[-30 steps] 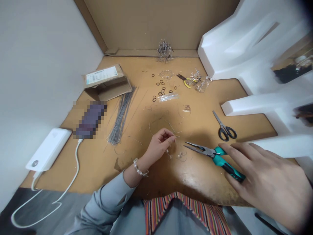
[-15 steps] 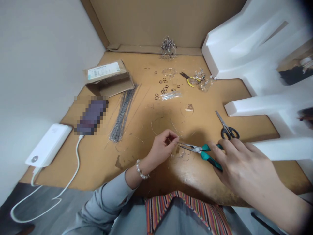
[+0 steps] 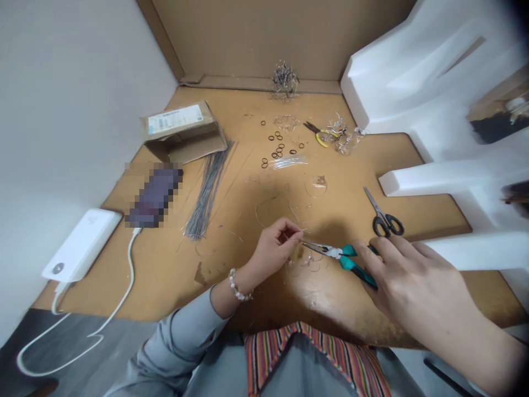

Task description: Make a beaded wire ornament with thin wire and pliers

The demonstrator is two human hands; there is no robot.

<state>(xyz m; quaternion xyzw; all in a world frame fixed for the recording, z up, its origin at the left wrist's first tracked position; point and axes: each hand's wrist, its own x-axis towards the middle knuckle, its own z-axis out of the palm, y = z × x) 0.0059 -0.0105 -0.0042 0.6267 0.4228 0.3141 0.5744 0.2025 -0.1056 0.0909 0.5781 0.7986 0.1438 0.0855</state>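
My left hand (image 3: pixel 278 246) is closed in a pinch near the middle of the table, with a thin piece of wire (image 3: pixel 305 231) showing at the fingertips. Green-and-black needle-nose pliers (image 3: pixel 349 259) are gripped in my right hand (image 3: pixel 407 281). The long jaws point left and meet the left fingertips; whether they clamp the wire is too small to make out. Just below the jaws lie loose bits of bent wire (image 3: pixel 311 261). Black-handled scissors (image 3: pixel 383 216) rest on the table beyond my right hand.
A bundle of grey wires (image 3: pixel 209 193) lies left, beside an open cardboard box (image 3: pixel 182 132). Several dark rings (image 3: pixel 278 146), short clear sticks (image 3: pixel 289 161) and yellow-handled pliers (image 3: pixel 320 134) lie farther back. White foam (image 3: pixel 433 179) borders the right; a phone (image 3: pixel 155 196) and power bank (image 3: pixel 82 242) sit left.
The pliers' jaws look closer together than before. Both hands have stayed almost in the same place.
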